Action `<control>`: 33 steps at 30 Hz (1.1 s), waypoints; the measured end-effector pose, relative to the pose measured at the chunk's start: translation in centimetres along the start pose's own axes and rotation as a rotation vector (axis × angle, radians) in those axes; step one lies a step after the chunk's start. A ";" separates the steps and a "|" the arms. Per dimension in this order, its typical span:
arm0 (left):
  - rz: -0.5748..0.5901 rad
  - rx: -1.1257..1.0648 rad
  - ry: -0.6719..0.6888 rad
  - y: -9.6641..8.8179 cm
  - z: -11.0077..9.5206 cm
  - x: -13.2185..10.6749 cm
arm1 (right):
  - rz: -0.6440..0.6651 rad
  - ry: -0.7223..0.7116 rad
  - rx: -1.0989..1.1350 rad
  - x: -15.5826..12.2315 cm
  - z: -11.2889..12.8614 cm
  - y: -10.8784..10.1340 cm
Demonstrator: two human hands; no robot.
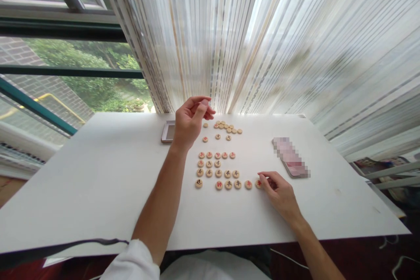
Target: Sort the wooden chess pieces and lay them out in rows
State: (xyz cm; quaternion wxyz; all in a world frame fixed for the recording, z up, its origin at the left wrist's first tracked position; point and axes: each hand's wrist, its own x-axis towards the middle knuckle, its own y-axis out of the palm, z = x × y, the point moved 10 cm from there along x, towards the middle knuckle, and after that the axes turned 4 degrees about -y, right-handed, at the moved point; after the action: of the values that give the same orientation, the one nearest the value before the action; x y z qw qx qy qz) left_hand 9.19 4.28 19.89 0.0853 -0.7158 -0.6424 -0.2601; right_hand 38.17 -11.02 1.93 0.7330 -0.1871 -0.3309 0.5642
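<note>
White table (98,210), near side: right hand (278,194) half-curled, fingertips on the end xiangqi piece (259,183) of the rows of pieces (216,173), where a sideways drag could knock neighbours askew; left hand (192,118) raised and pinched, any held piece unclear, a slip risking the far cluster of pieces (226,129).

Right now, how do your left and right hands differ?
The left hand is raised toward the table's far side, the right hand low beside the front row of xiangqi pieces. The left fingers pinch; I cannot tell if they hold anything; the right fingertips touch a red-marked piece. Both are bare.
</note>
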 end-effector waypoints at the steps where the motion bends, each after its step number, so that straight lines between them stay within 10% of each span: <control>1: 0.042 0.043 -0.008 0.3 0.5 0.9 | 0.015 -0.002 0.003 0.8 0.2 -0.1; 8: 0.569 0.687 -0.270 1.9 12.1 2.3 | 0.244 -0.111 -0.078 12.0 2.9 1.3; 14: 0.575 1.031 -0.307 -0.3 18.0 3.0 | 0.430 -0.032 -0.258 20.0 0.9 6.2; 25: 0.677 1.043 -0.468 -0.9 16.3 1.2 | 0.502 -0.025 -0.190 20.9 0.7 6.6; 33: 0.723 0.767 -0.319 3.6 12.0 0.6 | 0.752 0.073 0.912 18.1 7.0 9.1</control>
State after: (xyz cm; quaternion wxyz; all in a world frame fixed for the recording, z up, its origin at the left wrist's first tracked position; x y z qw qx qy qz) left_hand 15.81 9.72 10.79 0.3256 -0.8391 -0.4091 0.1503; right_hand 29.55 8.18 6.01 0.4999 0.0231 0.0596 0.8637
